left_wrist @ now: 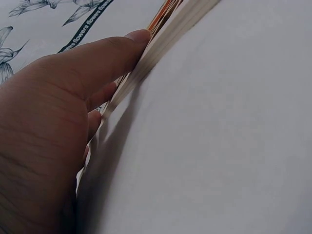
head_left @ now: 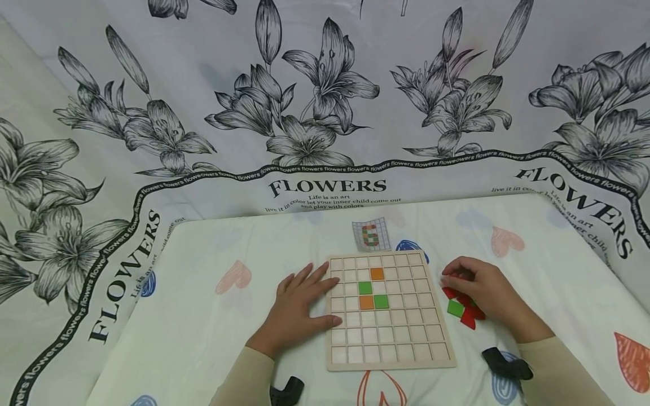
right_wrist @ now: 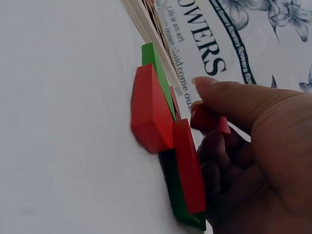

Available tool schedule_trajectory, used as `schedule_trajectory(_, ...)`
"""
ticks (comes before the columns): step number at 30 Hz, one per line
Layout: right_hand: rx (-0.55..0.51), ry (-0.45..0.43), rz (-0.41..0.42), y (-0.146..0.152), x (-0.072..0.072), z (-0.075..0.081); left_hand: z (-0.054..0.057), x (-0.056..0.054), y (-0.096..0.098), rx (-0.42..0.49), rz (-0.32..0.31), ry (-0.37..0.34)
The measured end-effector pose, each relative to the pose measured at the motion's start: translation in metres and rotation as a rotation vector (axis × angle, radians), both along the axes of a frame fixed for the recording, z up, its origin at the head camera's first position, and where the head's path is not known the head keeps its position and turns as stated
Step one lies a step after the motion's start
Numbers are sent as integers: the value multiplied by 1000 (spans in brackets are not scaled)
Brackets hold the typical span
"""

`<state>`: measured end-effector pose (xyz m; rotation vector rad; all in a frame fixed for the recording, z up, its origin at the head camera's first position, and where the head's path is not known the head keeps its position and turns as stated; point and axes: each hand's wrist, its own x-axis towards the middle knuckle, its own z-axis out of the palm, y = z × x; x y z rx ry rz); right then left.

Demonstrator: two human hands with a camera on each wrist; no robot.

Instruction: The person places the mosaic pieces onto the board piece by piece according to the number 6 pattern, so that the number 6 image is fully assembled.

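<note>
A wooden grid board [head_left: 391,336] lies flat in the middle of the head view. Two orange tiles [head_left: 377,274] and two green tiles [head_left: 381,302] sit in its upper cells. My left hand [head_left: 299,307] rests at the board's left edge, fingers spread and fingertips over the rim. Right of the board, my right hand [head_left: 482,287] pinches a red tile [right_wrist: 208,119] between thumb and fingers. Just below that hand is a loose pile of red tiles [right_wrist: 146,109] and green tiles [head_left: 455,308], partly hidden by it in the head view.
Behind the board lies a small printed card [head_left: 369,234] with a coloured pattern on a grid. Black straps [head_left: 508,365] show by both wrists. A white cloth with hearts [head_left: 234,277] covers the table, and a flower-printed sheet [head_left: 325,186] hangs behind it.
</note>
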<state>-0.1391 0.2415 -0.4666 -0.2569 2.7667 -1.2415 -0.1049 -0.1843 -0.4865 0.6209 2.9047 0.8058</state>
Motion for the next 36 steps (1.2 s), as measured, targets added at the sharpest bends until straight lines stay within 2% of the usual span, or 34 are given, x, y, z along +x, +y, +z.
schedule_trajectory(7, -58, 0, -10, -1, 1, 2, 0, -1, 1, -3, -5, -3)
schedule_trajectory(15, -177, -32, -10, -5, 2, 10, 0, -1, 1, -6, -3, 5)
schedule_trajectory(22, -174, -29, -16, -10, 3, 17, 0, -3, 1, -6, -9, 2)
schedule_trajectory(36, -200, 25, 53, -35, 8, 27, -2, -1, -1, -11, -1, -4)
